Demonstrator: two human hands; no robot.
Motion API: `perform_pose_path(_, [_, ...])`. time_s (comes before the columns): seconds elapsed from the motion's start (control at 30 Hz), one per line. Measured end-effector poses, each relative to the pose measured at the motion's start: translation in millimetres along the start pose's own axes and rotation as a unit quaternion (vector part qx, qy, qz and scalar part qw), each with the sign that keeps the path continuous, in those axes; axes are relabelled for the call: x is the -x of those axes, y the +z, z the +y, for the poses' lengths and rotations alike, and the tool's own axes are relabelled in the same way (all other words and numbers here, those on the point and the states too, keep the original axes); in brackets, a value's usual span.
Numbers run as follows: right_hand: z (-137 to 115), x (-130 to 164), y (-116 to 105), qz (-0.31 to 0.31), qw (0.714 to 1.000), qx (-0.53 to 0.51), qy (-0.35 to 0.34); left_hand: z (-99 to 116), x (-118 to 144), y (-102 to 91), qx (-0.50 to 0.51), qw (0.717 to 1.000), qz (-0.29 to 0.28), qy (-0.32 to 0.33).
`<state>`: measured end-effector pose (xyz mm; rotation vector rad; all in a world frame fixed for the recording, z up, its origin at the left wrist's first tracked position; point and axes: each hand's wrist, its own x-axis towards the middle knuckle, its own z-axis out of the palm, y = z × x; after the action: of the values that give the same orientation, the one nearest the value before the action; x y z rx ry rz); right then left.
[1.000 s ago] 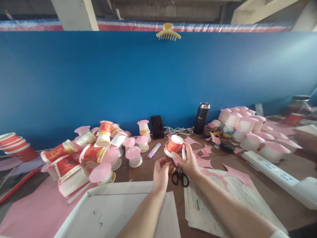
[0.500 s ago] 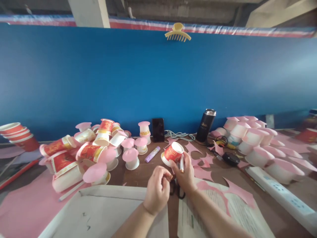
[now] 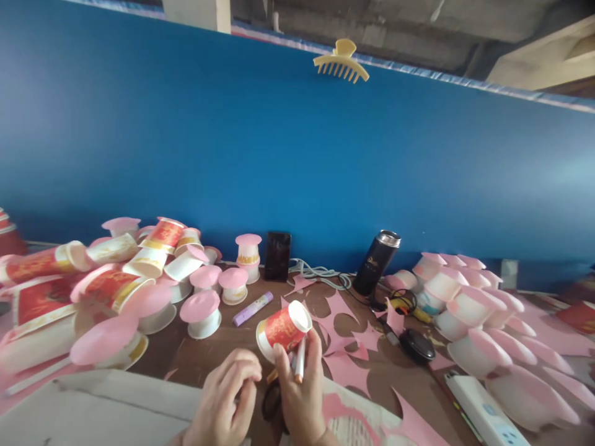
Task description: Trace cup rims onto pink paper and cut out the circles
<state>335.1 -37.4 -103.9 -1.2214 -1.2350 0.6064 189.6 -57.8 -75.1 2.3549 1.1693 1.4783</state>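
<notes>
Between my hands a red-and-gold paper cup (image 3: 284, 328) tilts to the right, its white end turned up and right. My right hand (image 3: 302, 390) is closed on the cup, thumb and fingers at its lower right side. A white stick-like pen (image 3: 300, 360) with an orange-brown end lies between those same fingers. My left hand (image 3: 227, 393) is curled closed just left of and below the cup, apart from it; whatever its fingers hold is hidden. Black scissor handles (image 3: 271, 401) show partly between the hands. A purple glue stick (image 3: 252, 308) lies behind the left hand.
At left are several cups with pink paper discs (image 3: 201, 306); more pink-topped cups (image 3: 469, 303) are stacked right. Pink paper scraps (image 3: 341, 306), a phone (image 3: 277, 257), a black flask (image 3: 377, 263), a mouse (image 3: 417, 345) and a power strip (image 3: 483, 409) surround the work.
My view has turned, shifting cups and hands leftward and lower in the picture. The red cup tilts further right in my right hand. My left hand stays curled beside it.
</notes>
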Motion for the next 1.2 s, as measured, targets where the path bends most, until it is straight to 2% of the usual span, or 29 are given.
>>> perform_pose_path(0.23, [-4.1, -2.1, -0.2, 0.021, 1.0, 0.005, 0.018, -12.1, -5.0, 0.5, -0.084, 0.993, 0.086, -0.011])
perform_pose_path(0.47, [-17.1, -10.4, -8.2, -0.001, 1.0, 0.009, -0.004, -12.0, -6.1, 2.1, -0.1, 0.991, 0.085, 0.012])
perform_pose_path(0.83, [-20.6, -16.4, 1.4, 0.045, 0.999, -0.02, -0.011, -13.4, -9.0, 7.5, -0.055, 0.992, 0.112, -0.022])
perform_pose_path(1.1, [-11.0, -12.9, 7.9, -0.01, 0.995, 0.083, -0.051, -31.8, -13.3, 3.3, -0.081, 0.975, 0.187, -0.09])
perform_pose_path(1.2, [-12.5, -12.3, 8.6, -0.037, 0.994, 0.091, -0.056, -38.9, -14.3, 1.9, -0.085, 0.971, 0.194, -0.109])
